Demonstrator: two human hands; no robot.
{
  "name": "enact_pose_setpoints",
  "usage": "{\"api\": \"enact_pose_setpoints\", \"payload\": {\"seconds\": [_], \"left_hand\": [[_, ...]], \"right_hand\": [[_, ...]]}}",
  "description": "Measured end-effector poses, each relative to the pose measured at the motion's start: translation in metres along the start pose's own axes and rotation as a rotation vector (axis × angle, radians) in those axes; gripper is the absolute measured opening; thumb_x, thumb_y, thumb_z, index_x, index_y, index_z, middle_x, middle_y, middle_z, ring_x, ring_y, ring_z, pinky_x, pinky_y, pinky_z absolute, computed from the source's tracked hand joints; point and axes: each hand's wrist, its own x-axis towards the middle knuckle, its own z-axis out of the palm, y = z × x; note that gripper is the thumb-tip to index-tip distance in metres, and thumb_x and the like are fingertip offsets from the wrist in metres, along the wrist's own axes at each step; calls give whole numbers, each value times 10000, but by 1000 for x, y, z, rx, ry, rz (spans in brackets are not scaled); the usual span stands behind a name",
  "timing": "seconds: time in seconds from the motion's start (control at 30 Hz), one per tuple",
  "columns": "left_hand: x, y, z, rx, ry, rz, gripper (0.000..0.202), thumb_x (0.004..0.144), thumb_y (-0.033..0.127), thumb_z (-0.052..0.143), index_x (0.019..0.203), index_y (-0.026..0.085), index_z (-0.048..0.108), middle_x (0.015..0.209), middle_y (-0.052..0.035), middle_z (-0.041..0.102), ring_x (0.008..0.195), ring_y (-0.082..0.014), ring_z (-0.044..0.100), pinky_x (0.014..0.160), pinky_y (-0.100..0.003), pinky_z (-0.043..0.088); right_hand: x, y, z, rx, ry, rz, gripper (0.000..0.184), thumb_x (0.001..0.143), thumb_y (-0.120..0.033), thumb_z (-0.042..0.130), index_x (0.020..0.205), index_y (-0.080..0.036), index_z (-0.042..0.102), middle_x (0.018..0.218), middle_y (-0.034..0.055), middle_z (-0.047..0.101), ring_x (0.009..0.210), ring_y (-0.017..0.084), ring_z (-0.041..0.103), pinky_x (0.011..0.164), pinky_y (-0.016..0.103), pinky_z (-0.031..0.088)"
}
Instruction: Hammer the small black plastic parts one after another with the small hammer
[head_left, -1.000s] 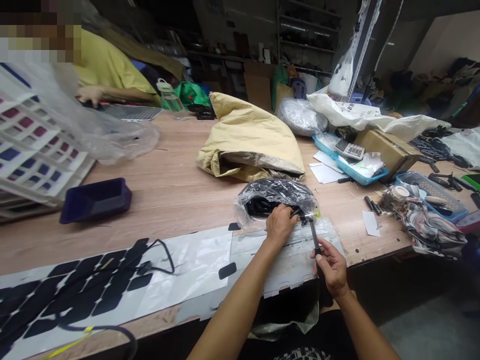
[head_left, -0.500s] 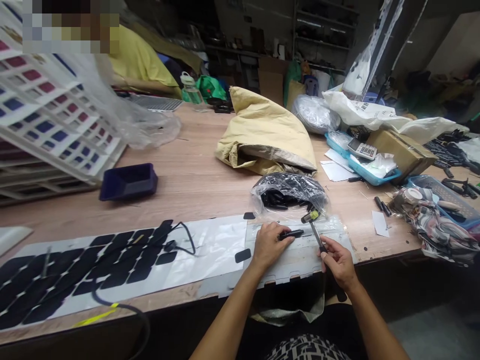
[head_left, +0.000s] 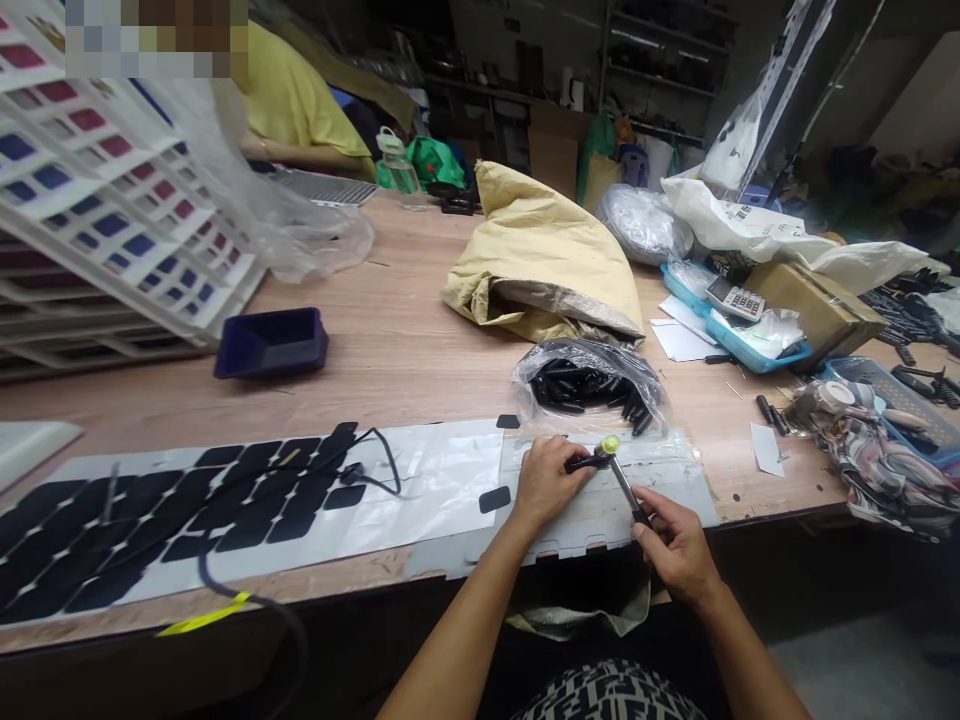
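Observation:
My left hand [head_left: 544, 482] pinches a short black rod [head_left: 583, 462] and holds it flat on a clear plastic sheet [head_left: 675, 490] near the table's front edge. My right hand [head_left: 675, 545] grips the dark handle of a small hammer [head_left: 621, 480]; its yellow-green head [head_left: 610, 445] rests on the rod's right end. Just behind the hands lies a clear plastic bag [head_left: 589, 380] filled with several more black rods.
A white sheet with black pads and a black cable [head_left: 187, 515] lies at the left. A dark blue tray [head_left: 271, 342], stacked white racks [head_left: 97, 215], a yellow sack [head_left: 544, 260], a blue basket with a calculator [head_left: 731, 315] and a cardboard box [head_left: 814, 305] stand around. Another person in yellow [head_left: 300, 105] sits at the far left.
My left hand drew a black rod out of the bag and laid it on the plastic sheet. The hammer head came down onto the rod's end.

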Motion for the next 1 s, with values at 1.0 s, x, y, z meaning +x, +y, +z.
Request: {"api": "enact_pose_setpoints", "payload": {"seconds": [1.0], "left_hand": [[-4, 11, -11, -66, -13, -12, 120, 785, 311, 694, 878, 237, 707, 871, -24, 675, 914, -237, 540, 858, -383, 416]], "right_hand": [[27, 14, -12, 155, 197, 34, 428, 853, -283, 647, 1267, -176, 644, 852, 17, 598, 470, 76, 519, 439, 225, 432]]}}
